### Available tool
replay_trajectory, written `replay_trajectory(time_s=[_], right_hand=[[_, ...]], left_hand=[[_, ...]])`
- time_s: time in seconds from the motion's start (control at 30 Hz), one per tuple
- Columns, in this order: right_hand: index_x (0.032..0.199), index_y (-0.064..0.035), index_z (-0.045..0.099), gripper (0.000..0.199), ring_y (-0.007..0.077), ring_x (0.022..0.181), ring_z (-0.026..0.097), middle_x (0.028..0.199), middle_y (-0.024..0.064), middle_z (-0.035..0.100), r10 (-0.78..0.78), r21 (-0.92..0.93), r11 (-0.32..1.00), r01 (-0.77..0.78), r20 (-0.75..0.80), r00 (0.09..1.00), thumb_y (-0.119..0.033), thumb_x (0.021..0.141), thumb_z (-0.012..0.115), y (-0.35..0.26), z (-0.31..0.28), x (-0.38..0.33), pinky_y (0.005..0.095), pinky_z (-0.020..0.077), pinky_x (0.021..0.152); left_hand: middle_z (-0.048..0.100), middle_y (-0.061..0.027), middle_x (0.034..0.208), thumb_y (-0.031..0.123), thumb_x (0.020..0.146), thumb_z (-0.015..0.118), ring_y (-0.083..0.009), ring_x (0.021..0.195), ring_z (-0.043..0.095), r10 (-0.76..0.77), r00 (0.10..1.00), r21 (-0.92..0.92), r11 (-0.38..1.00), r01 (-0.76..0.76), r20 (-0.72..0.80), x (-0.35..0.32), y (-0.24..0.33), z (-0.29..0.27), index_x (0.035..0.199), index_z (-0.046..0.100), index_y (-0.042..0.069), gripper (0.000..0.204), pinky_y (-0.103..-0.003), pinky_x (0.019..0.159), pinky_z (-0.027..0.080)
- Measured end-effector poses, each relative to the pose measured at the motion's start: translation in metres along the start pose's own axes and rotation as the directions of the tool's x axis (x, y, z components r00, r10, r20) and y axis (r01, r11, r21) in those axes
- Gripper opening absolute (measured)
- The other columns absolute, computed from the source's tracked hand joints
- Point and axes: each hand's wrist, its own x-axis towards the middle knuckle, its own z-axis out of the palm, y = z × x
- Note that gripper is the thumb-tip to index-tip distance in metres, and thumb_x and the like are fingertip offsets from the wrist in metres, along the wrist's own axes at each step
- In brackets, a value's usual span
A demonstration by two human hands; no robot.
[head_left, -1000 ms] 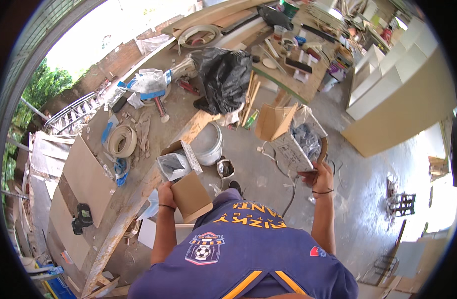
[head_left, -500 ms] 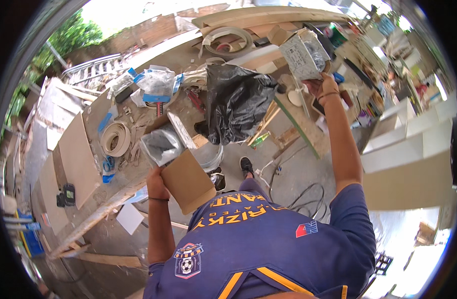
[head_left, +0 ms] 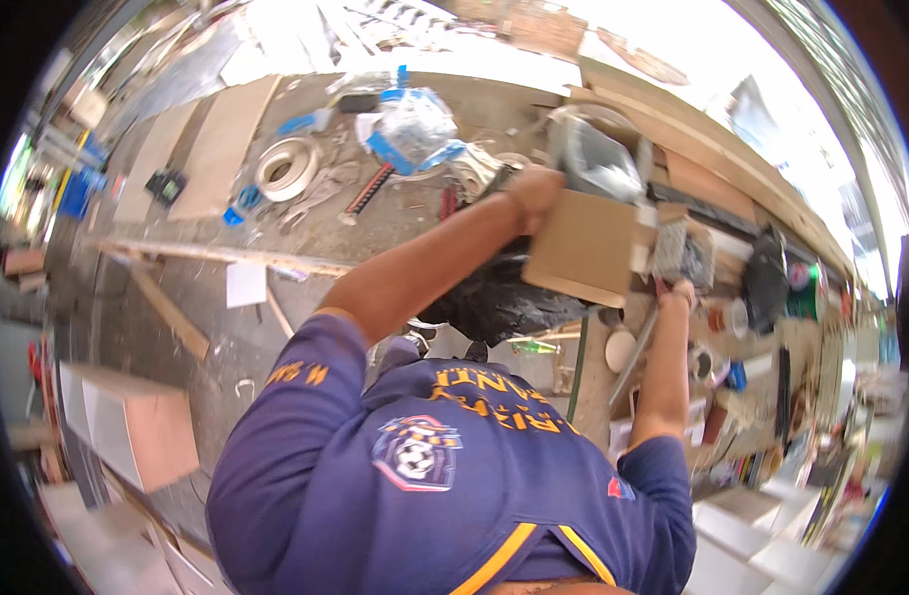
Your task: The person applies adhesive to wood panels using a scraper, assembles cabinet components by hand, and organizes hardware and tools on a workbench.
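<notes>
My left hand (head_left: 540, 188) reaches across to the far middle of the bench. It is closed on the edge of an open cardboard box whose brown flap (head_left: 581, 246) hangs toward me; a clear plastic liner (head_left: 598, 159) shows inside. Further right, my right hand (head_left: 678, 292) is closed on the near side of a smaller open box (head_left: 684, 252) with a pale printed side and clear plastic inside. The two boxes stand close together. Below my left forearm lies a crumpled black plastic bag (head_left: 504, 302), partly hidden by the arm.
Left on the workbench are a roll of pale edging strip (head_left: 287, 169), a plastic bag with blue tape (head_left: 412, 129), a red-and-black tool (head_left: 369, 192) and a small black device (head_left: 165, 185). Long boards (head_left: 707, 149) line the far edge. A round pale disc (head_left: 621, 350) sits near my right forearm.
My left hand has carried the open cardboard box rightward and away from me, over to the smaller box. My right hand still holds the smaller box. The view has turned.
</notes>
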Motion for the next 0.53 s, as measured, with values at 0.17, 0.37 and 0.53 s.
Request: replay_trajectory(time_s=[0.17,0.37,0.53], right_hand=[[0.116,0.0035,0.049,0.041,0.0347,0.088,0.063,0.102,0.0193,0.061,0.046,-0.052,0.998,-0.035,0.229,0.972,-0.028,0.091,0.043,-0.004,-0.013,-0.013,0.0425,0.0577,0.069],[0.124,-0.0050,0.044,0.046,0.0287,0.108,0.051,0.117,0.0146,0.050,0.068,-0.075,0.996,-0.048,0.291,0.954,-0.030,0.087,0.055,-0.027,-0.030,-0.067,0.0436,0.0499,0.086],[0.139,-0.0117,0.030,0.068,0.0252,0.130,0.031,0.146,0.0067,0.024,-0.045,-0.061,0.996,0.062,0.246,0.968,-0.033,0.084,0.062,-0.042,-0.033,-0.082,0.0475,0.0354,0.103]], left_hand=[[0.070,-0.0045,0.095,0.017,0.082,0.055,-0.0214,0.084,0.068,0.151,0.949,0.453,0.850,-0.268,0.278,0.112,0.012,0.106,0.095,0.072,0.011,0.022,-0.039,0.059,0.055],[0.069,-0.0068,0.097,0.019,0.085,0.053,-0.0224,0.090,0.067,0.134,0.928,0.423,0.861,-0.283,0.347,0.163,-0.009,0.208,0.092,0.071,0.011,0.022,-0.039,0.068,0.052],[0.059,-0.0149,0.118,0.030,0.086,0.054,-0.0206,0.114,0.053,-0.214,0.872,-0.008,0.970,0.242,0.440,0.177,-0.003,0.228,0.117,0.059,0.010,0.038,-0.038,0.091,0.041]])
